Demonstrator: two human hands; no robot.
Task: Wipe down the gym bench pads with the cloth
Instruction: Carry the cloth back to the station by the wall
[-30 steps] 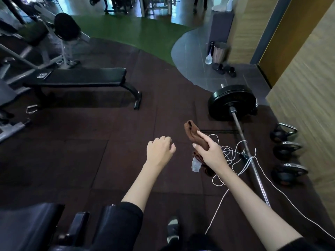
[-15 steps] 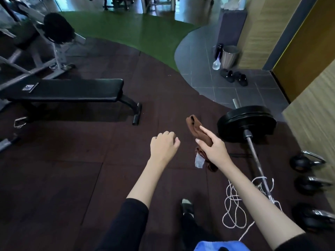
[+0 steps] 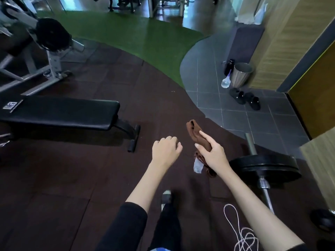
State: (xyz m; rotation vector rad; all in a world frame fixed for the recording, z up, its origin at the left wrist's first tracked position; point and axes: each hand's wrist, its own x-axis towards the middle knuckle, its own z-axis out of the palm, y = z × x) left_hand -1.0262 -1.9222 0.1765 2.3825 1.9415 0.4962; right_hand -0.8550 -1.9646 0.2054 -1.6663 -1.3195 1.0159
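Brown cloth in right hand; bench pad well apart to the left.

The cloth (image 3: 196,134) is dark brown and bunched into a loose roll. It stands up past the fingers and hangs below the palm, with a small white tag (image 3: 198,165) at its lower end. The right hand (image 3: 213,154) grips it mid-length, thumb and fingers closed round it. The left hand (image 3: 165,151), just beside, has fingers loosely curled and holds nothing. The bench pad (image 3: 59,113) is black, smooth and flat, with a white label at its left end. Neither hand touches it.

Left hand (image 3: 165,151) slack, right hand (image 3: 213,155) clenched.
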